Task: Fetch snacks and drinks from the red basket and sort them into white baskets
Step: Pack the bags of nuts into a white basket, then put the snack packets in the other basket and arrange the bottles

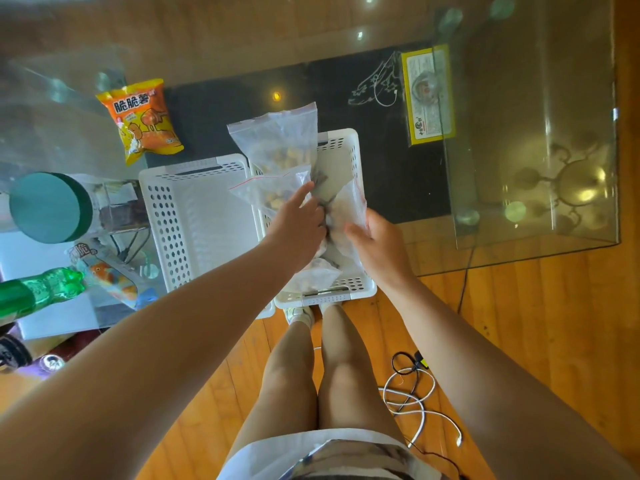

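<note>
Two white baskets sit side by side on a glass table (540,140), and both bare hands work over the right basket (356,174), which is crowded with clear zip bags of snacks. The left hand (298,223) reaches in from seven o'clock with fingers spread loosely, its palm pressed down on a small zip bag (277,192) of yellowish pieces; whether it grips that bag or only rests on it, I cannot tell. Just past it toward twelve o'clock, a larger zip bag (280,140) of the same sort of pieces leans up over the basket's far rim. The right hand (377,244) comes in from five o'clock and pinches the edge of another clear bag (349,206) between thumb and fingers along the basket's right wall. More bagged snacks (315,275) lie at the near end of this basket. The left basket (162,209), touching the right one on its nine o'clock side, shows only a bare white floor. Out on the glass toward ten o'clock lies an orange crisp packet (142,121); at nine o'clock stand a green-lidded jar (48,207), a green bottle (38,292) and a pale snack packet (110,275) beside it. The red basket is not in view
</note>
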`<act>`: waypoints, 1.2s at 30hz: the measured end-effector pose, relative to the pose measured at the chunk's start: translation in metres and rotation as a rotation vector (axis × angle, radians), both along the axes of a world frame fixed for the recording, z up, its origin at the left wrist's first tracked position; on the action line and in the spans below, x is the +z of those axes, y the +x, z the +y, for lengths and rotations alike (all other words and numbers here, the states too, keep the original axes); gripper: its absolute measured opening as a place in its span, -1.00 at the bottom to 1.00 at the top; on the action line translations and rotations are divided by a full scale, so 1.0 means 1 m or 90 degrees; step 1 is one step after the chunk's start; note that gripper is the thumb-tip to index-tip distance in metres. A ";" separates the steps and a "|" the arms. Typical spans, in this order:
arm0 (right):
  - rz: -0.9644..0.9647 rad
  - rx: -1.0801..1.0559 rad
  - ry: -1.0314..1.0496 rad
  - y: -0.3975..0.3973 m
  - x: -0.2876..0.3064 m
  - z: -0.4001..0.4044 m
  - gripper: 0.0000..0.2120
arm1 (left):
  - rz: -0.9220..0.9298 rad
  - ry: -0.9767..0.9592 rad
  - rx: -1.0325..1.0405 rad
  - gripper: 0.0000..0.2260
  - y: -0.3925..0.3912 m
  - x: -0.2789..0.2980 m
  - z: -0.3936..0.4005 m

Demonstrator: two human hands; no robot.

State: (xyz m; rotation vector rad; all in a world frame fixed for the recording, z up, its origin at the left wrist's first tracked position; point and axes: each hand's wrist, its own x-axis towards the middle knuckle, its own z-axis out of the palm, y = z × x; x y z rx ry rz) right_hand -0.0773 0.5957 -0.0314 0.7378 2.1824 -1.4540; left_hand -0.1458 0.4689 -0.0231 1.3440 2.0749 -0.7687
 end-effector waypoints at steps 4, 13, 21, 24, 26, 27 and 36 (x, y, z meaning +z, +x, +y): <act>-0.022 0.003 -0.020 0.000 -0.004 0.002 -0.79 | -0.009 0.003 0.014 -0.60 0.000 -0.001 0.000; 0.005 -0.017 0.041 0.002 -0.002 0.033 -0.76 | -0.041 0.079 0.088 -0.58 0.001 0.004 0.000; -0.029 -0.072 0.139 -0.003 0.002 0.033 -0.78 | -0.230 0.432 0.506 -0.69 0.014 0.051 -0.027; 0.011 -0.087 0.181 -0.015 0.016 0.025 -0.77 | -0.279 0.519 0.762 -0.71 0.022 0.068 -0.054; 0.055 -0.071 0.214 -0.026 0.028 0.015 -0.75 | -0.285 0.590 0.923 -0.73 0.029 0.072 -0.077; 0.078 -0.062 0.223 -0.033 0.033 0.008 -0.75 | -0.282 0.627 1.002 -0.73 0.032 0.072 -0.089; 0.171 0.121 0.158 -0.097 0.074 -0.123 -0.82 | -0.261 0.768 1.507 -0.73 0.064 0.058 -0.211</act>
